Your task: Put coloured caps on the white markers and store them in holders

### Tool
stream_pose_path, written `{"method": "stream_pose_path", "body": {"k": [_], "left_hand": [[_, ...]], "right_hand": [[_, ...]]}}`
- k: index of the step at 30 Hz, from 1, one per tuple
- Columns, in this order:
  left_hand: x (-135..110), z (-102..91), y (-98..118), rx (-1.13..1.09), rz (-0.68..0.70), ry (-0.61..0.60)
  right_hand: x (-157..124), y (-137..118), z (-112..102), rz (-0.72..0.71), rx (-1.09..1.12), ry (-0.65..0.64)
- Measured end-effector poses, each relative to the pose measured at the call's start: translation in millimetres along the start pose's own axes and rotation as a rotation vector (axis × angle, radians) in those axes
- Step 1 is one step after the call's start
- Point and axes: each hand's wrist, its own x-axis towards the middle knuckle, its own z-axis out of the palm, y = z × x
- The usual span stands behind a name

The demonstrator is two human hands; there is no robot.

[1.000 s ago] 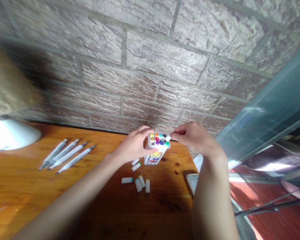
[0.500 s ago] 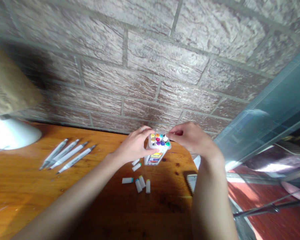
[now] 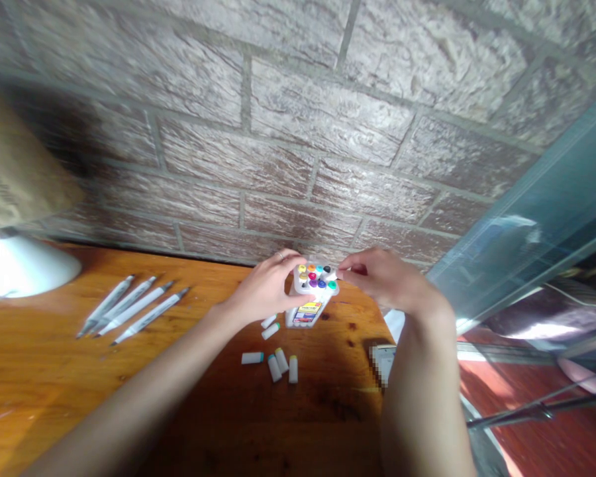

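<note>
A clear plastic marker case (image 3: 300, 317) stands upright on the table, filled with markers whose coloured ends point up: yellow, orange, red, purple, blue, green, black. My left hand (image 3: 268, 285) is wrapped round its left side, thumb at the front and fingers behind the rim. At the case's right edge, my right hand (image 3: 377, 275) pinches a small white piece (image 3: 333, 274) that looks like a marker cap, partly hidden by the fingertips. Several loose white caps (image 3: 275, 368) with coloured ends lie in front of the case.
Several grey-toned markers (image 3: 134, 311) lie side by side on the wooden table (image 3: 203, 411) at left, near a lamp (image 3: 30, 262). A brick wall (image 3: 278, 152) rises behind the case. A phone-like object (image 3: 385, 363) lies by the right forearm.
My right hand has shifted slightly right with the white piece, uncovering more of the black marker end. The left hand keeps its hold on the case.
</note>
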Motion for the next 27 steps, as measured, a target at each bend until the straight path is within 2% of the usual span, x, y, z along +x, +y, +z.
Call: {"method": "stream_pose_path", "body": {"k": [5,13,20,27], "left_hand": [[0.4,0.6,-0.7,-0.003,0.003,0.003],[-0.2,2.3,-3.5,-0.003,0.019,0.018],[0.2,1.9,-3.1,0.003,0.037,0.024],[0.5,2.3,-2.3,0.008,0.02,0.027]], "right_hand": [[7.4,-2.6,7.1,-0.027,0.036,-0.034],[14.2,11.5,12.9,0.004,0.132,0.076],[25.0,26.6,21.7,0.113,0.491,-0.132],[27.6,24.3,19.4,0.207,0.557,-0.214]]}}
